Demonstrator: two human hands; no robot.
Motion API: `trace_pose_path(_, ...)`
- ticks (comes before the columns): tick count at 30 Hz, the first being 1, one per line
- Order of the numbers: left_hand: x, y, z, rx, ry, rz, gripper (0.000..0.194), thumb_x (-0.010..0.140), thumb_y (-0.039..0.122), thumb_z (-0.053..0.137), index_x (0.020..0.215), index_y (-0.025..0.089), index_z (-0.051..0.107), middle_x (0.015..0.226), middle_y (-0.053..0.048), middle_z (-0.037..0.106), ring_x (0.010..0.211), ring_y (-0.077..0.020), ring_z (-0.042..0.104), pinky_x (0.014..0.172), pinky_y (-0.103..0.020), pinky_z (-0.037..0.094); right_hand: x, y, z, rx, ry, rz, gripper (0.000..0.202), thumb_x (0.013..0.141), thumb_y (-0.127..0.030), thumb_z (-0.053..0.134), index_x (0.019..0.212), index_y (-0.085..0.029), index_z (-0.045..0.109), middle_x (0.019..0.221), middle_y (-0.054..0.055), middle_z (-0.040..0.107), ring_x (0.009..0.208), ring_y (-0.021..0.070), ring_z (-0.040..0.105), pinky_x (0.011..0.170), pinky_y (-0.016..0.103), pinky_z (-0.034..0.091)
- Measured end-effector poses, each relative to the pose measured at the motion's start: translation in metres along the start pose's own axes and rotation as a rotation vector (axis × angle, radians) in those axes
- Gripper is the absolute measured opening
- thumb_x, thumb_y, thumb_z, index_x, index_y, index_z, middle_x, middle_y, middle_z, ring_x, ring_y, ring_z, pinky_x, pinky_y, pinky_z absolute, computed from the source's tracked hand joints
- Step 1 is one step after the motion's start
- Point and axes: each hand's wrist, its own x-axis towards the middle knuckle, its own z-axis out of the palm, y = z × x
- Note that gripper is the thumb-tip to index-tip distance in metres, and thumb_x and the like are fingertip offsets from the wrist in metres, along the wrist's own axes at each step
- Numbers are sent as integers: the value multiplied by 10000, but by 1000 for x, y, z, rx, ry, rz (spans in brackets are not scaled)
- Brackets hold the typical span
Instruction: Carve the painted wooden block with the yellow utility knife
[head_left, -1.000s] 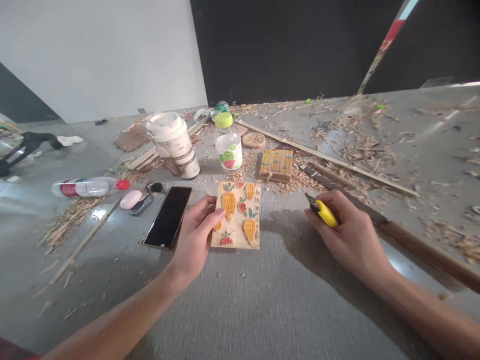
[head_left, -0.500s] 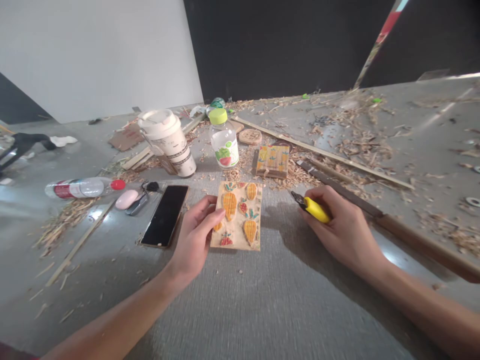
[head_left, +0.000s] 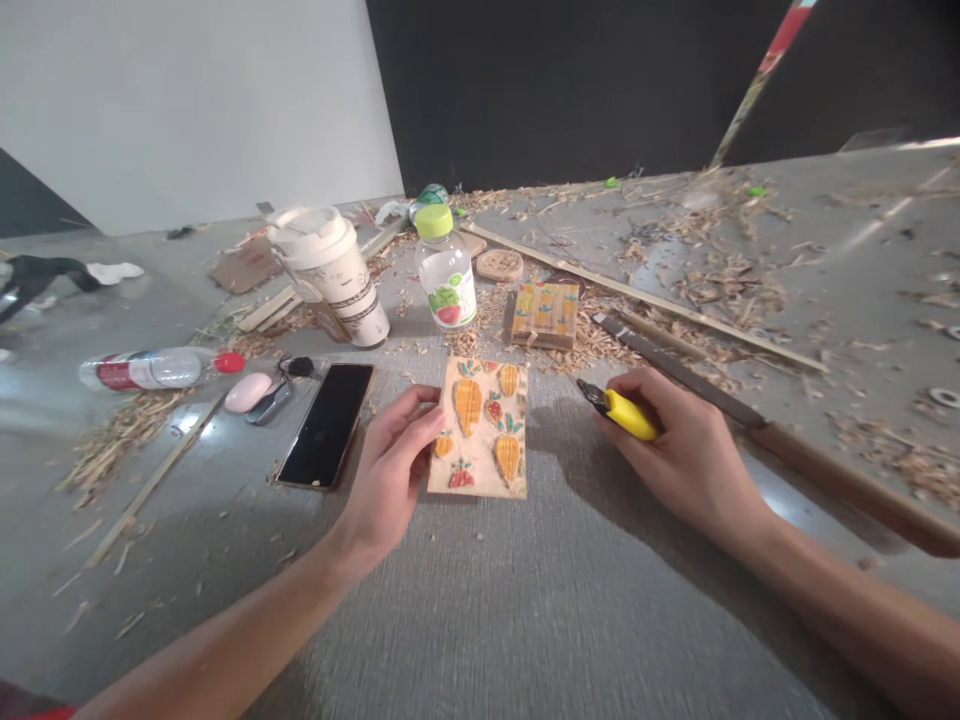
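Observation:
A thin carved panel (head_left: pixel 486 452) with orange and red fruit shapes is held by its left edge in my left hand (head_left: pixel 397 465), thumb on its face. My right hand (head_left: pixel 675 440) is closed round a yellow cutter (head_left: pixel 631 415), whose dark tip points left, apart from the panel. Behind the panel a small stack of painted wooden pieces (head_left: pixel 544 314) lies on the grey surface (head_left: pixel 465 620). A black phone (head_left: pixel 326 425) lies to the left of my left hand.
Behind stand a paper cup (head_left: pixel 330 275) and a green-capped bottle (head_left: pixel 445 270). At left lie a red-capped bottle (head_left: pixel 161 369) and a pink oval item (head_left: pixel 248 392). A long wooden-handled tool (head_left: pixel 847 480) lies beyond my right hand, with wood strips and shavings around.
The panel has shifted slightly right in my left hand and its face shows more brightly. The whole view has moved a little. My right hand keeps its hold on the cutter.

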Motion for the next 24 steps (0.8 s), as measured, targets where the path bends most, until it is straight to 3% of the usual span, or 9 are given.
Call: trace_pose_path(24,0,-2,0,55,79,-28,185,899,352,741,1007,214,680,920,-28,742,770,-171,686,654,-253,557,1,-4,-2,-3,-29,-7,59,931,-239,621,980,-261,597,849,9,665,718,183,593,640,316,431)
